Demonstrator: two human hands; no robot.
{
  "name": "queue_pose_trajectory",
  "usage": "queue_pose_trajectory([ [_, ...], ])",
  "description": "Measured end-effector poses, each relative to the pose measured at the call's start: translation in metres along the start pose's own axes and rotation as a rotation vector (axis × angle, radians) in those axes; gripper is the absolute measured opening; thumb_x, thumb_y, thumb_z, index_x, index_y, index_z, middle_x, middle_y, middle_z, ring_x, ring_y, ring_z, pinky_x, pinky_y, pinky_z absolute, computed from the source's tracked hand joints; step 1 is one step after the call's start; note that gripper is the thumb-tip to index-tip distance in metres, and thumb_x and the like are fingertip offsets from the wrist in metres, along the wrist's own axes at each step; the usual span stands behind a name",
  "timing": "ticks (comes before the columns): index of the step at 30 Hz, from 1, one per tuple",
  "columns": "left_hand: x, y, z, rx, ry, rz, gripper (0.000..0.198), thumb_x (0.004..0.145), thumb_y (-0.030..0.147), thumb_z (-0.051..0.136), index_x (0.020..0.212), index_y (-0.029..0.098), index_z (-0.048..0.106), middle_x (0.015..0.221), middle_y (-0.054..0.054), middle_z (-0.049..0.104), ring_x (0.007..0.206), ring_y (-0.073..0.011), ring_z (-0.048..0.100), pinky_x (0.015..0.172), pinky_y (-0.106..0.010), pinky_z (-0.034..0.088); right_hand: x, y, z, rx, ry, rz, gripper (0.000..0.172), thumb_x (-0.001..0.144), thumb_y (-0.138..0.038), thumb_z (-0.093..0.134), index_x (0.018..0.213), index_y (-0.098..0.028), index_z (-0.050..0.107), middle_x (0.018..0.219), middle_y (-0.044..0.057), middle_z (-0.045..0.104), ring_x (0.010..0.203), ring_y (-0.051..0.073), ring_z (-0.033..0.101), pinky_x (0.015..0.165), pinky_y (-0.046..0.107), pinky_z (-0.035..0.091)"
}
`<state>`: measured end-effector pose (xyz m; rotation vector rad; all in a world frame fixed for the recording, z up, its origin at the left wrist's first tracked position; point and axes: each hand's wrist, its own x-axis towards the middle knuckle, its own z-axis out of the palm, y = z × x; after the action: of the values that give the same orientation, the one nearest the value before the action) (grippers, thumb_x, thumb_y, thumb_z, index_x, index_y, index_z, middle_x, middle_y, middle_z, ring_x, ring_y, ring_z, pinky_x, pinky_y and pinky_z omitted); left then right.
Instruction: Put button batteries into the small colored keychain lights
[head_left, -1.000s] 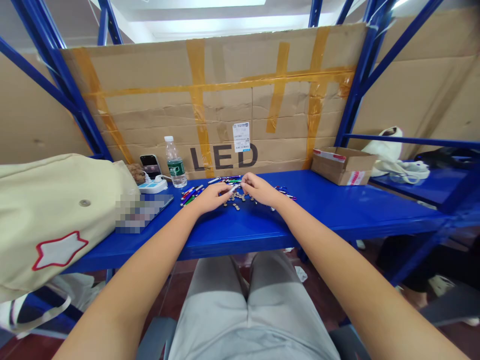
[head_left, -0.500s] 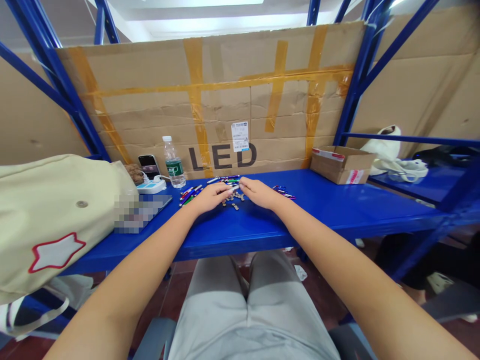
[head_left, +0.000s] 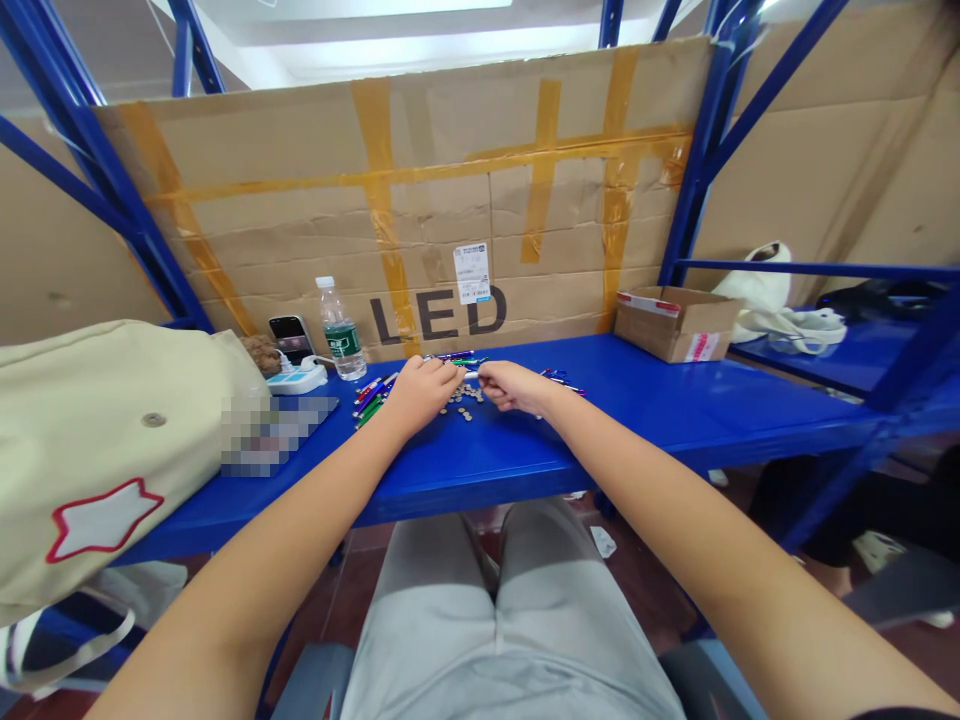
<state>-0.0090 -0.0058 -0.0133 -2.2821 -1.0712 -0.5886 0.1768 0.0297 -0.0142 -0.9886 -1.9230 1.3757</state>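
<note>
Between my two hands runs a thin whitish pen-like piece [head_left: 471,375] above the blue table. My left hand [head_left: 426,392] is closed round its left end, back of the hand up. The fingers of my right hand [head_left: 511,387] are curled round its right end. Small round brownish pieces [head_left: 466,413] lie scattered just below and between the hands. A pile of coloured pens [head_left: 373,398] is beside my left hand, with more pens [head_left: 454,356] behind it. Several dark and purple pens [head_left: 564,383] lie beyond my right hand.
On the blue table [head_left: 675,405] a water bottle [head_left: 342,335], a phone [head_left: 291,338] and a power strip [head_left: 298,379] stand at the back left. A cream bag [head_left: 180,410] fills the left side. An open cardboard box [head_left: 679,325] sits at the back right.
My left hand has turned more palm-down over the piece. My right hand's fingers have curled further into a fist. The whole view has shifted slightly.
</note>
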Motion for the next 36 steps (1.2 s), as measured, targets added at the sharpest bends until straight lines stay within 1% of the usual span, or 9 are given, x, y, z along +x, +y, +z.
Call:
queue_pose_trajectory([
  [2, 0.003, -0.001, 0.0, -0.07, 0.006, -0.038, 0.029, 0.095, 0.03, 0.039, 0.104, 0.019, 0.064, 0.089, -0.01, 0.063, 0.086, -0.0201, 0.056, 0.076, -0.033, 0.039, -0.002, -0.001, -0.003, -0.092, 0.041, -0.051, 0.025, 0.089, -0.029, 0.029, 0.066, -0.022, 0.035, 0.046, -0.007, 0.028, 0.04, 0.01, 0.022, 0.042, 0.024, 0.024],
  [6, 0.004, -0.007, 0.003, -0.402, -0.02, -0.108, 0.033, 0.093, 0.037, 0.041, 0.106, 0.019, 0.066, 0.095, -0.007, 0.066, 0.09, -0.0185, 0.058, 0.082, -0.029, 0.043, -0.009, -0.004, -0.006, -0.592, 0.292, -0.383, 0.031, 0.095, -0.036, 0.029, 0.076, -0.019, 0.047, 0.07, 0.003, 0.057, 0.066, 0.014, 0.05, 0.063, 0.025, 0.037],
  [10, 0.0, -0.013, 0.005, -0.607, -0.098, -0.158, 0.033, 0.09, 0.04, 0.045, 0.101, 0.02, 0.069, 0.099, -0.005, 0.069, 0.093, -0.0196, 0.06, 0.087, -0.031, 0.044, -0.012, -0.005, -0.003, -0.972, 0.308, -0.446, 0.031, 0.097, -0.036, 0.031, 0.088, -0.018, 0.055, 0.092, 0.01, 0.064, 0.084, 0.019, 0.057, 0.072, 0.027, 0.035],
  [17, 0.001, -0.009, 0.003, -0.405, 0.042, -0.094, 0.033, 0.091, 0.038, 0.045, 0.102, 0.019, 0.069, 0.096, -0.008, 0.068, 0.09, -0.0199, 0.06, 0.083, -0.032, 0.044, -0.002, -0.004, 0.005, -0.883, 0.385, -0.376, 0.037, 0.098, -0.031, 0.028, 0.081, -0.017, 0.058, 0.083, 0.008, 0.065, 0.081, 0.018, 0.057, 0.074, 0.026, 0.036],
  [22, -0.001, -0.004, -0.004, -0.064, 0.087, -0.049, 0.033, 0.094, 0.036, 0.04, 0.106, 0.021, 0.067, 0.097, -0.01, 0.068, 0.088, -0.0209, 0.058, 0.077, -0.034, 0.038, 0.001, -0.003, 0.006, -0.486, 0.29, -0.245, 0.044, 0.097, -0.036, 0.024, 0.066, -0.018, 0.05, 0.056, 0.001, 0.051, 0.054, 0.013, 0.048, 0.059, 0.025, 0.038],
  [26, 0.0, -0.005, -0.004, -0.087, 0.118, -0.045, 0.032, 0.094, 0.038, 0.042, 0.106, 0.022, 0.068, 0.098, -0.01, 0.068, 0.088, -0.0207, 0.058, 0.077, -0.034, 0.038, 0.003, 0.0, 0.005, -0.273, 0.214, -0.204, 0.044, 0.096, -0.042, 0.024, 0.066, -0.018, 0.046, 0.049, -0.002, 0.043, 0.045, 0.011, 0.039, 0.05, 0.024, 0.035],
  [29, 0.002, -0.008, 0.002, -0.297, 0.134, -0.071, 0.034, 0.092, 0.041, 0.045, 0.103, 0.019, 0.069, 0.095, -0.009, 0.069, 0.087, -0.0198, 0.06, 0.079, -0.032, 0.043, 0.0, 0.0, 0.001, -0.472, 0.342, -0.345, 0.047, 0.096, -0.042, 0.023, 0.067, -0.017, 0.05, 0.063, 0.002, 0.056, 0.06, 0.014, 0.051, 0.061, 0.024, 0.037],
  [32, 0.003, -0.009, 0.007, -0.535, 0.086, -0.142, 0.035, 0.089, 0.045, 0.049, 0.099, 0.019, 0.071, 0.095, -0.007, 0.07, 0.088, -0.0194, 0.061, 0.082, -0.031, 0.045, -0.007, -0.002, -0.004, -0.827, 0.471, -0.429, 0.044, 0.098, -0.041, 0.024, 0.082, -0.017, 0.057, 0.084, 0.006, 0.066, 0.078, 0.017, 0.057, 0.069, 0.025, 0.035],
  [36, 0.002, -0.007, 0.006, -0.762, -0.052, -0.317, 0.038, 0.084, 0.048, 0.054, 0.101, 0.019, 0.071, 0.1, -0.006, 0.071, 0.091, -0.0212, 0.062, 0.085, -0.033, 0.046, -0.014, -0.006, -0.003, -1.169, 0.43, -0.453, 0.043, 0.099, -0.04, 0.025, 0.095, -0.016, 0.06, 0.092, 0.01, 0.068, 0.084, 0.019, 0.061, 0.07, 0.025, 0.033],
])
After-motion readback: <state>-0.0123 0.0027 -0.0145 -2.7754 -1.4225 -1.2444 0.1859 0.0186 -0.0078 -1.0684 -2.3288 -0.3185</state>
